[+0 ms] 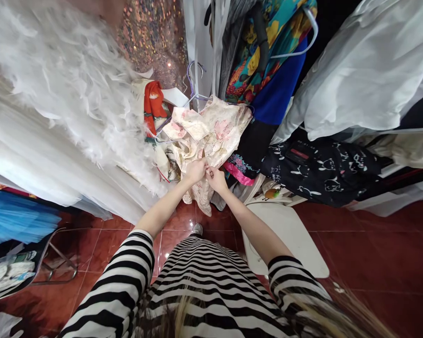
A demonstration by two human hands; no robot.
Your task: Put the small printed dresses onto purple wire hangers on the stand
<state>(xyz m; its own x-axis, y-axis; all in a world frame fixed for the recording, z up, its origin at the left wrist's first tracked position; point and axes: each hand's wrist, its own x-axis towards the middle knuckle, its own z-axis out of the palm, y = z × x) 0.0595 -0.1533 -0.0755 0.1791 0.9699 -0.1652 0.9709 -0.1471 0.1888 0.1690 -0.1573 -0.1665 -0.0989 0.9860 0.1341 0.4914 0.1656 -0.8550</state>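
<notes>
A cream garment with pink flowers [225,129] hangs in front of me from a hanger [197,96]. My left hand [197,170] pinches its front edge, fingers closed on the cloth. Close beside it, almost touching, my right hand [215,179] grips the same edge with fingers pressed together. A small dark gap shows in the cloth just above my hands. Whatever fine detail lies between the fingertips is too small to make out. Below the hands the garment's lower part [201,199] hangs down in folds.
White feathered clothing [91,80] fills the left side. At right hang a colourful floral garment [254,42], white satin [366,70] and black printed fabric [324,164]. A white stool [285,230] stands on the red tiled floor [366,244]. A metal-framed chair [61,256] is at lower left.
</notes>
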